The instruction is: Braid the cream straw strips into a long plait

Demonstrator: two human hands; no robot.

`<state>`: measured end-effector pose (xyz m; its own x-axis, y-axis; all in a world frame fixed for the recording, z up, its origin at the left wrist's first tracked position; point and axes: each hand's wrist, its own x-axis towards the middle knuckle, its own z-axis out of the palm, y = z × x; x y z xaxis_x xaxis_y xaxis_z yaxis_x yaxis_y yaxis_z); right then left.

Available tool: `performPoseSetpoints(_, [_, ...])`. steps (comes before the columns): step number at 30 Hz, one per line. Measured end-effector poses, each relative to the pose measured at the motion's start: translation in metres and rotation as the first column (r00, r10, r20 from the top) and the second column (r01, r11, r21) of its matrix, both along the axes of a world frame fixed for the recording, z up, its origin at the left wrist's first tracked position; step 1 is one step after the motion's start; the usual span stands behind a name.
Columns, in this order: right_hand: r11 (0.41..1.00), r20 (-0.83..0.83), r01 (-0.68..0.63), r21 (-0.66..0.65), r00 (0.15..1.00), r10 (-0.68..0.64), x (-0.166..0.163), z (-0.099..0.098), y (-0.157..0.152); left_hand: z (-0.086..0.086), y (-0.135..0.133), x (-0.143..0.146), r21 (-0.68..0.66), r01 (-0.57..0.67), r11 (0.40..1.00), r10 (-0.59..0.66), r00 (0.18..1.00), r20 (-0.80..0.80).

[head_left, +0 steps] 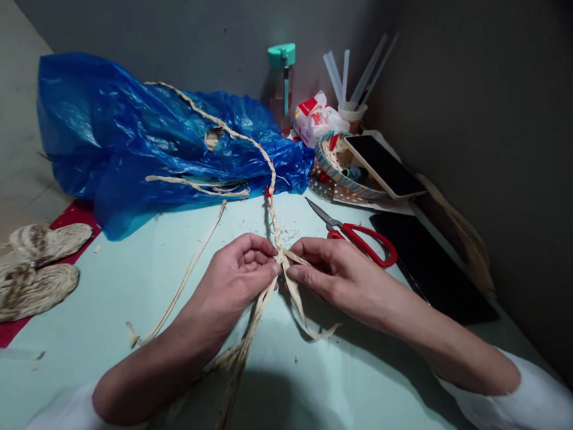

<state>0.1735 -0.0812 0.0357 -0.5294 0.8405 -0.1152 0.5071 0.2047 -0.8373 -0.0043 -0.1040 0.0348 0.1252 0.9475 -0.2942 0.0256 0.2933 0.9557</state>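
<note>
A pale plaited straw cord [274, 223] runs from over the blue plastic bag down to my two hands, with a small red piece [268, 192] on it. My left hand [245, 265] pinches straw strands [257, 311] at the lower end of the plait; they hang down towards me. My right hand [326, 265], close beside it, grips another straw strand [297, 257] between thumb and fingers. A loose strip [298, 301] dangles between the hands and curls to the right over the table.
Red-handled scissors [353, 232] lie right of my hands, beside a black flat slab [431, 262]. A phone [385, 165] leans on a woven basket [335, 167]. The blue bag [110, 143] fills the back left. Woven straw sandals [32, 291] lie at left, near a loose straw strip [191, 270].
</note>
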Motion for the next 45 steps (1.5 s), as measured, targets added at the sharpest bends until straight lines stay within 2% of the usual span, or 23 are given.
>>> performPoseSetpoints(7, [0.997,-0.081,0.071,-0.037,0.994,-0.074,-0.001,-0.002,0.001,-0.001,0.0,-0.002,-0.106,0.019,0.994,-0.007,0.994,0.105])
performPoseSetpoints(11, [0.996,-0.114,0.049,-0.077,0.992,-0.058,-0.001,0.0,0.0,-0.003,0.001,-0.002,-0.093,0.075,0.993,-0.064,0.991,0.117])
performPoseSetpoints(16, [0.998,-0.087,0.044,-0.05,0.995,-0.048,-0.003,0.002,0.0,-0.005,0.001,0.0,-0.055,0.059,0.997,-0.055,0.996,0.076])
performPoseSetpoints(21, [0.997,-0.097,0.011,-0.071,0.995,-0.018,-0.006,-0.005,-0.002,-0.003,0.0,0.003,-0.034,0.114,0.993,-0.108,0.984,0.142])
performPoseSetpoints(26, [0.992,-0.088,-0.058,-0.109,0.995,0.048,-0.002,-0.004,-0.002,0.001,-0.001,0.002,-0.004,0.101,0.995,-0.101,0.994,0.031])
performPoseSetpoints(29, [0.991,-0.052,-0.054,-0.124,0.998,0.048,0.003,0.001,0.0,0.001,0.0,0.0,0.001,0.066,0.998,-0.066,0.997,-0.043])
performPoseSetpoints(34, [0.988,-0.003,-0.059,-0.142,0.998,0.059,0.003,0.005,-0.001,0.001,0.004,0.0,-0.027,0.05,0.998,-0.052,0.996,-0.069])
performPoseSetpoints(38, [0.994,0.042,-0.009,-0.106,0.999,0.014,0.002,0.004,-0.004,0.003,0.002,0.002,-0.008,0.031,0.999,-0.032,0.993,-0.116])
performPoseSetpoints(41, [0.995,0.019,-0.004,-0.095,1.0,0.006,-0.001,0.004,-0.006,0.003,0.0,0.002,0.015,0.059,0.998,-0.057,0.989,-0.136])
performPoseSetpoints(45, [0.99,-0.062,0.015,-0.143,0.998,-0.025,-0.006,0.001,-0.007,0.001,0.001,0.001,0.023,0.143,0.989,-0.139,0.981,-0.135])
